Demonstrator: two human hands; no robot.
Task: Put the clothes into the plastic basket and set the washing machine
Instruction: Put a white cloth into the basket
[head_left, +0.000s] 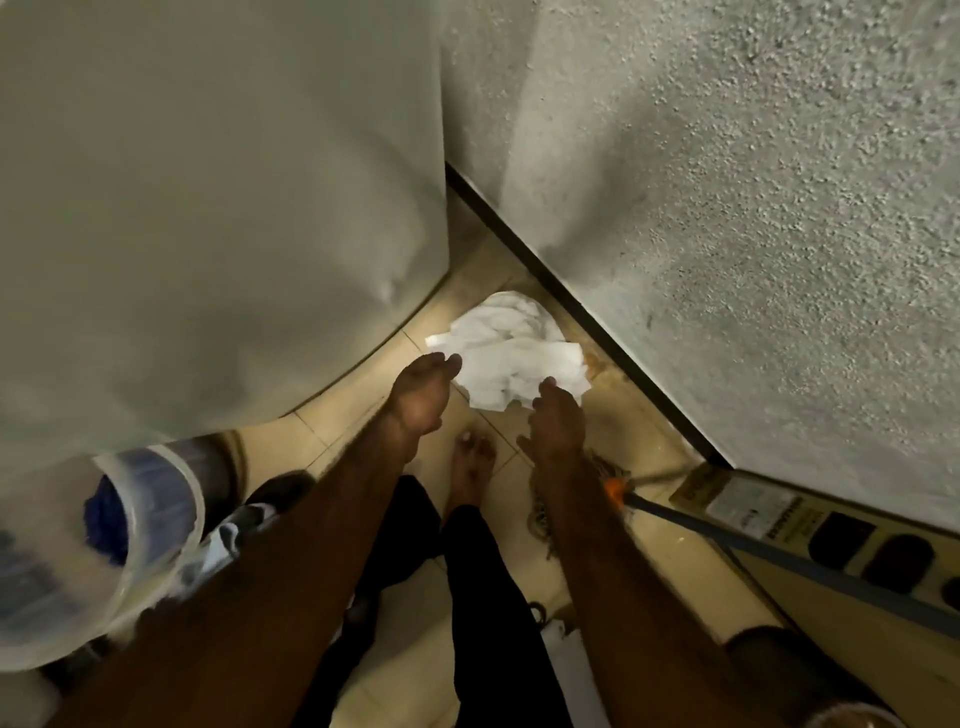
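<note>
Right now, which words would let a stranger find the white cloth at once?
Start at the big white appliance. Between its corner and the rough wall, the white cloth lies crumpled on the tiled floor. The nearby mop strands are brown.

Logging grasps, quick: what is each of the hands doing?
Left hand: open, reaching the cloth edge.
Right hand: open, touching the cloth.

Rough plaster wall (753, 218), crumpled white cloth (511, 353)
</note>
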